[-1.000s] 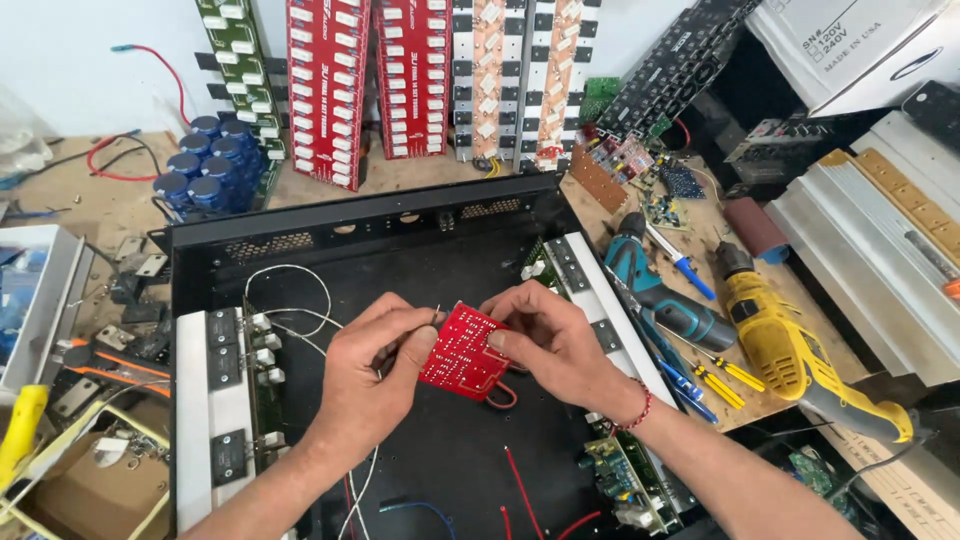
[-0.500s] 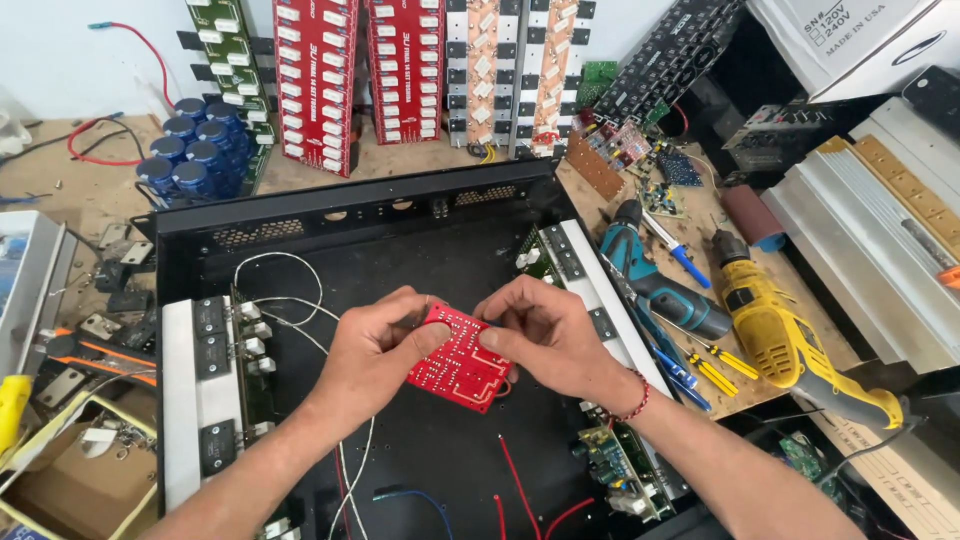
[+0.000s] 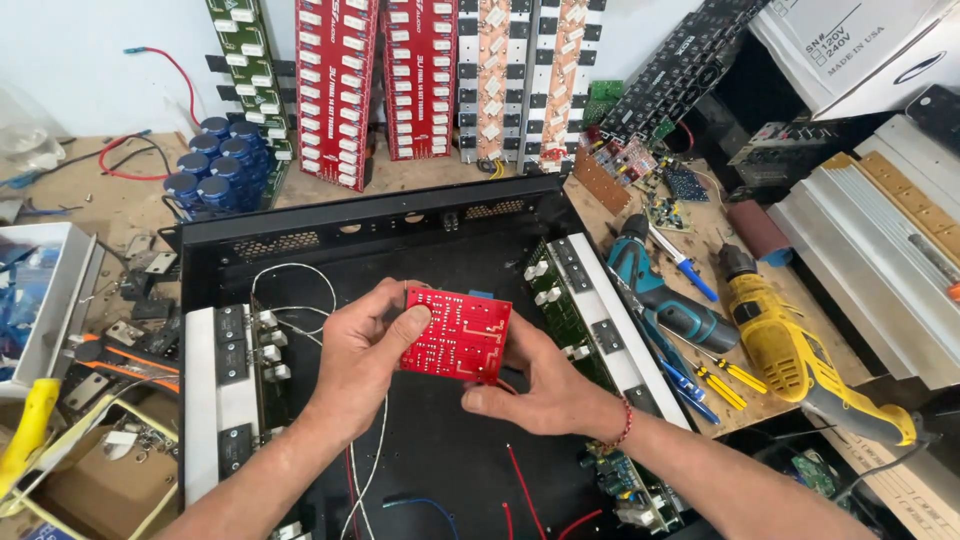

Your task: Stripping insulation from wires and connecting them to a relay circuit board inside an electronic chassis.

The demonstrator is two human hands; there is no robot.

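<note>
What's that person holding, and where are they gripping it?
A small red circuit board, held by both hands: the left hand grips its left edge, the right hand its lower right edge.

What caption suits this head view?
Both hands, left hand and right hand, hold a red circuit board over an open black case.

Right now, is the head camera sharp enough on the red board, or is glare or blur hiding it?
Head view: the red circuit board is sharp and evenly lit, its white tracing visible, no glare; the left hand and right hand show no motion blur; the black chassis floor is dark, with little detail; the white box at the top right looks brightest.
</note>
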